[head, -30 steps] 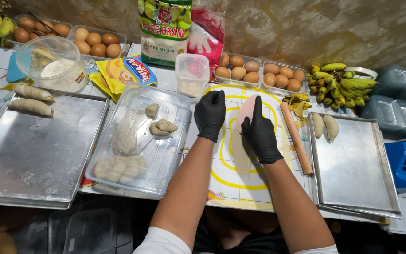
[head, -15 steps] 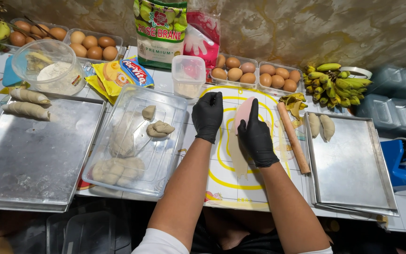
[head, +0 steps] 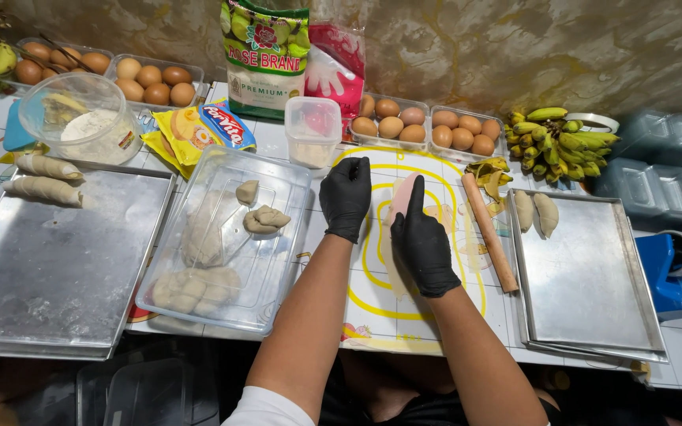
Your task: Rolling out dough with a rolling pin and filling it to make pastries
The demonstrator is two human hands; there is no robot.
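- I see the left hand (head: 346, 197), black-gloved, lying palm down on the yellow-lined mat (head: 372, 292) at the middle of the counter, fingers together and flat; it grips nothing that I can see.
- Right hand (head: 422, 244), also gloved, rests just beside it on a thin sheet of dough (head: 401, 197). Index finger stretched toward the back wall along the sheet, other fingers curled under. I cannot tell whether it pinches the dough or only presses it.
- The dough sheet is pale and pinkish, lying flat on the mat between the two hands, mostly under the right one.
- Wooden rolling pin (head: 489, 233) lies on the mat's right edge, just beside the right hand, not touching it.
- Right end of counter: metal tray (head: 586, 276) with two filled dough pieces (head: 536, 211) at its back left corner.
- Left of the mat: clear plastic tray (head: 222, 237) holding several dough lumps (head: 262, 219).
- Far left: second metal tray (head: 49, 252), two rolled pieces (head: 45, 178) at its back edge.
- Along the back edge: egg cartons (head: 424, 126), a bunch of bananas (head: 566, 142), a flour bag (head: 264, 55), a clear bowl (head: 80, 118), a small plastic tub (head: 312, 130).
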